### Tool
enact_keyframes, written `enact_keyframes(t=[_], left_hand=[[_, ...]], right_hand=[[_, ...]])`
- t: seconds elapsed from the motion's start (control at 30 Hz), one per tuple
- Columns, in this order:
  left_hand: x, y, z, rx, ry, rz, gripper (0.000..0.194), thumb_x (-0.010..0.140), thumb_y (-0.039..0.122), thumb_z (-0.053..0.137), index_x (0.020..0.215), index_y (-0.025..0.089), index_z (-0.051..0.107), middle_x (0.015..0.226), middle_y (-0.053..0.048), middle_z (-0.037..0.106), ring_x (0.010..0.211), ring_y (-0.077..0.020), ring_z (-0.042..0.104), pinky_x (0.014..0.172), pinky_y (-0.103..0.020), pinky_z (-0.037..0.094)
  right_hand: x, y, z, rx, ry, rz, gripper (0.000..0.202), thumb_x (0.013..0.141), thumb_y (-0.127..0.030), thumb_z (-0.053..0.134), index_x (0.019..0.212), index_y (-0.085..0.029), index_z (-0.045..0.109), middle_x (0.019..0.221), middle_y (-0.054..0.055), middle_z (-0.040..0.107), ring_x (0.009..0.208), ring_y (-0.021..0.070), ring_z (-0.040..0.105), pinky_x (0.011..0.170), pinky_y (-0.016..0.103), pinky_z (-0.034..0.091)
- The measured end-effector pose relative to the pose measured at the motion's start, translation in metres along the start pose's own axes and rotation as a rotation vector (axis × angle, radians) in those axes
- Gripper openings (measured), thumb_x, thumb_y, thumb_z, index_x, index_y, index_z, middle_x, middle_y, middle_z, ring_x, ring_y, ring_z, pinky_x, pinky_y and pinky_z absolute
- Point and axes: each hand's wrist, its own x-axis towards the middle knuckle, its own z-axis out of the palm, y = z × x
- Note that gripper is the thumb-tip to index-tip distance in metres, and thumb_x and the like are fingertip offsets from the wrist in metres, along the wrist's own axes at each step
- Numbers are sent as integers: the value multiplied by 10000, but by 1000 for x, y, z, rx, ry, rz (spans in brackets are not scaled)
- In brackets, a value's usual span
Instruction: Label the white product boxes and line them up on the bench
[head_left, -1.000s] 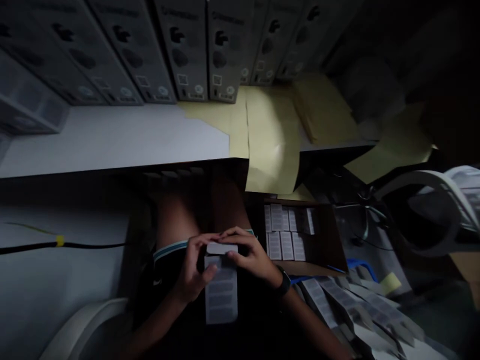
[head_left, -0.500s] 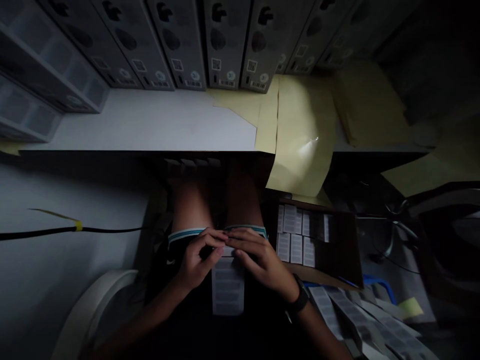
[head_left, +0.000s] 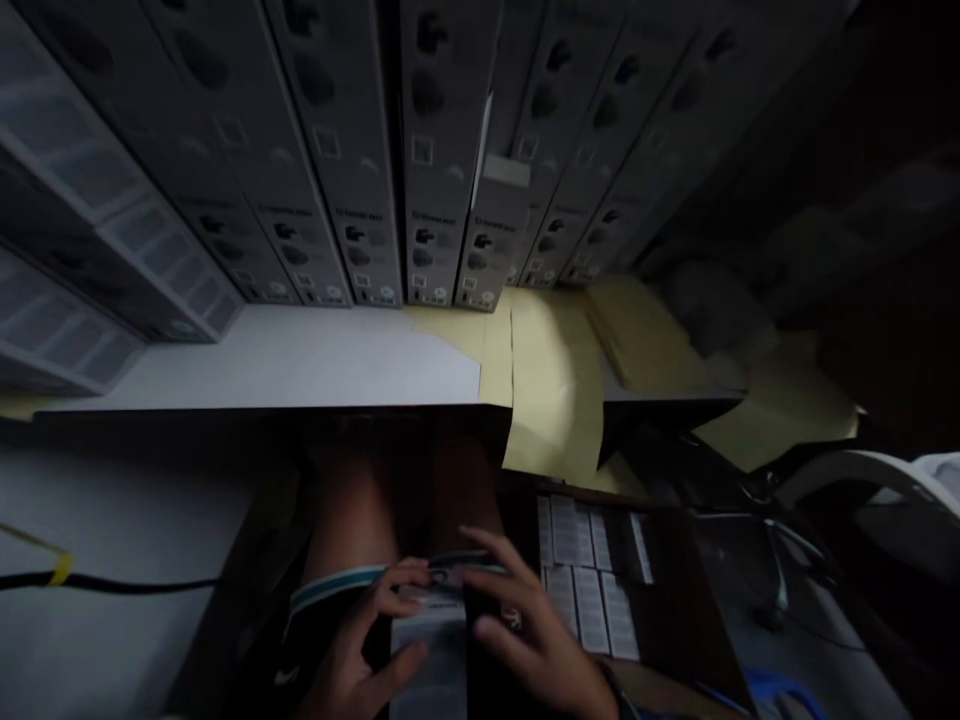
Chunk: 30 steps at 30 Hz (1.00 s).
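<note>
On my lap a small pale printed box (head_left: 429, 665) stands with its top toward my knees, its lower end cut off by the picture's edge. My left hand (head_left: 373, 640) grips it from the left, fingers curled at the top edge and the thumb over the printed face. To the right of the box, my right hand (head_left: 529, 630) has its fingers spread and its thumb apart. Its index fingertip is close to the top of the box; whether it touches is too dark to tell.
Tall rows of stacked printed boxes (head_left: 431, 150) stand on the white table (head_left: 300, 355) in front of me. Yellow paper (head_left: 555, 400) hangs over the table edge. At my right, an open carton (head_left: 667, 600) holds several small boxes (head_left: 589, 610). A black cable (head_left: 142, 585) crosses at left.
The view has tilted up, so everything sits lower in the picture. My right hand's fingers have lifted and spread away from the box top, while my left hand stays on the box.
</note>
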Motion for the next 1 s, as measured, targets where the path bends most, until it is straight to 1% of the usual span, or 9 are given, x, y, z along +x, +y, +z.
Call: enact_keyframes(t=[0.13, 0.2, 0.33, 0.57, 0.67, 0.77, 0.9, 0.93, 1.0], left_hand=[[61, 49, -14, -107, 370, 159, 220, 815, 333, 745, 956, 222, 617, 1191, -39, 701, 1155, -210, 666, 1005, -337, 565], [105, 81, -29, -194, 540, 230, 324, 785, 368, 776, 1008, 200, 613, 1180, -30, 700, 1130, -190, 664, 978, -306, 555], [193, 119, -64, -257, 828, 337, 360, 720, 414, 825, 978, 232, 654, 949, -9, 707, 900, -171, 661, 861, -352, 552], [272, 94, -94, -274, 844, 308, 532, 653, 434, 868, 1037, 243, 553, 1000, -78, 652, 856, -187, 629, 877, -426, 473], [269, 89, -97, -248, 864, 301, 686, 647, 399, 881, 1167, 229, 468, 1170, -95, 621, 1031, -216, 626, 1000, -482, 455], [241, 89, -85, -107, 916, 533, 640, 688, 375, 860, 1188, 230, 487, 1240, -19, 562, 1229, -208, 536, 1156, -466, 367], [163, 67, -19, -132, 818, 916, 597, 669, 217, 860, 1173, 315, 554, 1082, 54, 550, 1023, -126, 578, 1034, -339, 476], [141, 58, 3, -274, 706, 895, 524, 658, 267, 864, 1100, 296, 582, 992, 54, 552, 935, -116, 582, 938, -298, 516], [107, 39, 43, -507, 364, 331, 468, 734, 419, 809, 1102, 249, 576, 941, 14, 595, 910, -125, 605, 868, -257, 530]], right_hand=[[22, 18, -84, -157, 812, 101, 266, 941, -433, 547, 1037, -227, 686, 1030, 105, 676, 990, 261, 647, 873, 424, 525], [39, 28, -127, -255, 972, 189, 401, 866, -523, 599, 1047, -173, 676, 1018, 131, 683, 949, 281, 638, 839, 435, 515], [71, 41, -161, -20, 741, 352, 474, 749, -596, 647, 905, -152, 710, 927, 132, 717, 864, 261, 645, 715, 357, 509], [55, 38, -114, 238, 614, 398, 520, 731, -574, 722, 959, -108, 717, 869, 104, 729, 721, 211, 638, 617, 289, 489], [22, 34, -96, 418, 643, 417, 491, 693, -541, 795, 961, -134, 729, 915, 101, 739, 756, 215, 656, 665, 295, 509], [-7, 30, -80, 525, 683, 417, 444, 680, -505, 829, 948, -160, 753, 912, 91, 747, 787, 213, 665, 712, 295, 521], [-34, 31, -61, 560, 669, 364, 385, 709, -477, 823, 959, -189, 776, 920, 83, 752, 828, 210, 670, 742, 287, 528], [-40, 34, -56, 575, 649, 365, 374, 723, -472, 815, 970, -195, 775, 922, 80, 752, 818, 205, 672, 742, 285, 528], [-51, 44, -48, 609, 603, 388, 361, 736, -465, 806, 974, -195, 770, 903, 74, 749, 785, 193, 673, 730, 280, 526]])
